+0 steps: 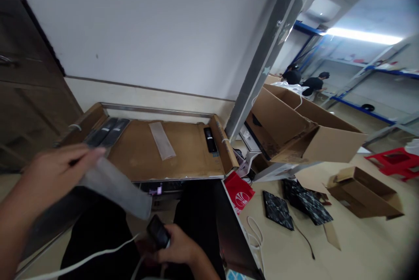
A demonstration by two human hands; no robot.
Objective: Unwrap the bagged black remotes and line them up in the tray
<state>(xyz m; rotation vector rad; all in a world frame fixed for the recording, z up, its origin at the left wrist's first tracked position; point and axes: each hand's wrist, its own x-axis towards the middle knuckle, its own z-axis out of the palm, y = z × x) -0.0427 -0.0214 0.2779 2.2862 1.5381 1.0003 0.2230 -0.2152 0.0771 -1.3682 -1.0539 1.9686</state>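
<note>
Pinched in the left hand [52, 171], a grey sleeve [114, 186] hangs near left. Right hand [176, 245] clamps a black remote [157, 231] near centre. Farther off, a cardboard tray [183, 158] holds spare remotes [106, 132]; boxes [327, 140] lie right.

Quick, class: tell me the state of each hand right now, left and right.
Left hand: closed, holding a grey plastic sleeve.
Right hand: closed, holding a small black device.
</note>
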